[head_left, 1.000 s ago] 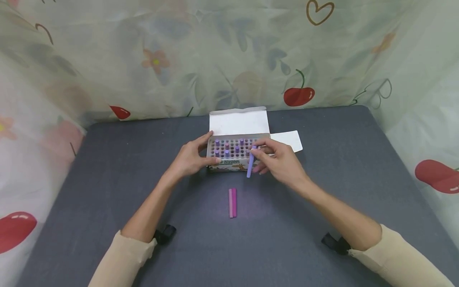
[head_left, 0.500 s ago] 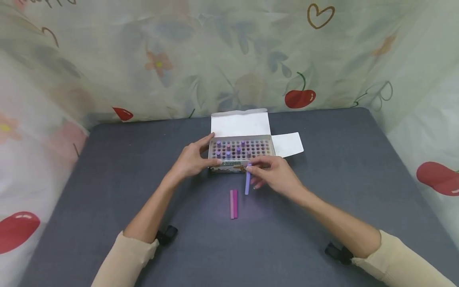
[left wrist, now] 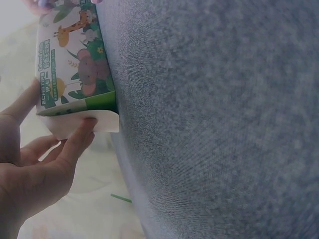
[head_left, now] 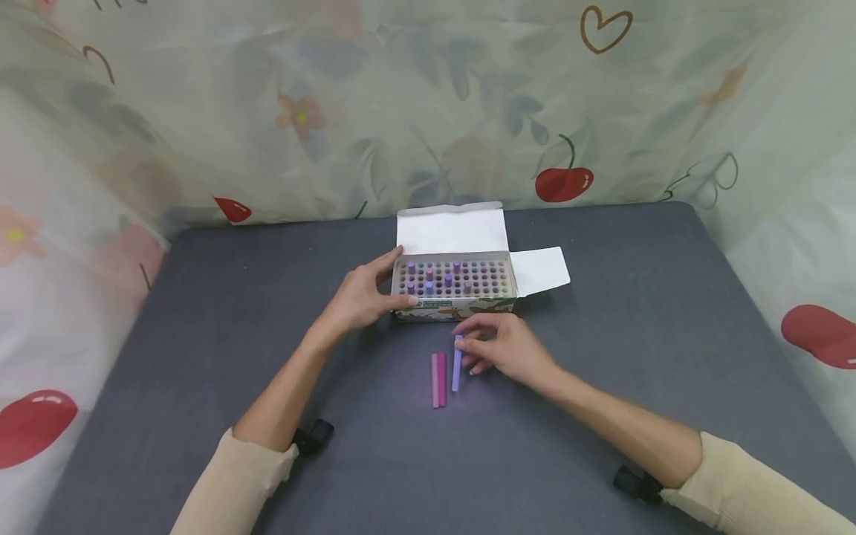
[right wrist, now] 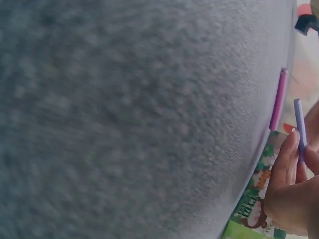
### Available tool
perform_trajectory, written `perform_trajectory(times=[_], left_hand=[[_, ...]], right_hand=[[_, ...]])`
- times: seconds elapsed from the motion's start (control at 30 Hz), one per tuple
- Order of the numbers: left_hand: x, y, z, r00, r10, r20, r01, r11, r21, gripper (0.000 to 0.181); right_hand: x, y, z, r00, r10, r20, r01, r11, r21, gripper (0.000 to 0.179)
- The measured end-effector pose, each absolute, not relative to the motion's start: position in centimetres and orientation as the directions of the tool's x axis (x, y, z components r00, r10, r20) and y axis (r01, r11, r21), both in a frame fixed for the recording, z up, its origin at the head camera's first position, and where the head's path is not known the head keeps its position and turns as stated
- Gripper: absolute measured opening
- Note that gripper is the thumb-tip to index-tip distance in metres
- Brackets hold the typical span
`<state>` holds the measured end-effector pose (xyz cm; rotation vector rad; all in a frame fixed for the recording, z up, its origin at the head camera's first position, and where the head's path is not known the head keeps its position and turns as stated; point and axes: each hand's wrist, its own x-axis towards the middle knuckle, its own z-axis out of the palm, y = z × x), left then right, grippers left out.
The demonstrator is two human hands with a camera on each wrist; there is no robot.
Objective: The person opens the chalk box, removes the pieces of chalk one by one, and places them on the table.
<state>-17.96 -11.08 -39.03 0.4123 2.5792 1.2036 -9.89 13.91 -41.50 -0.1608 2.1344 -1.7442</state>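
My left hand [head_left: 361, 297] grips the left end of an open cardboard chalk box [head_left: 491, 305], thumb at the front edge and fingers around the side. Inside, a tray with rows of holes [head_left: 491, 279] bears several purple and pinkish chalk sticks [head_left: 448, 280] standing upright. Nearer the front, my right hand [head_left: 504, 348] pinches a lavender chalk stick [head_left: 456, 375] by its upper end, thumb against fingers. Just left of it, a pale pink chalk stick [head_left: 435, 380] and a magenta one [head_left: 442, 380] lie side by side on the table. Animal drawings cover the box front [left wrist: 75, 59] in the left wrist view.
The box's white lid [head_left: 455, 232] stands folded back, and a white side flap [head_left: 540, 271] sticks out to the right. A dark grey cloth [head_left: 334, 475] covers the table. Printed fabric [head_left: 401, 96] hangs behind and at both sides.
My right hand has carried the lavender chalk stick from above the box toward me, down beside the two sticks on the table. The left hand has stayed on the box.
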Motion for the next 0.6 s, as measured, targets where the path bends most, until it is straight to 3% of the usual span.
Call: perform_trajectory(times=[0.6], left_hand=[[-18.1, -11.0, -39.0, -0.925, 0.36, -0.121, 0.141, 0.621, 0.771, 0.092]], right_hand=[[-10.0, 13.2, -43.7, -0.91, -0.317, -0.268, 0.186, 0.265, -0.946, 0.013]])
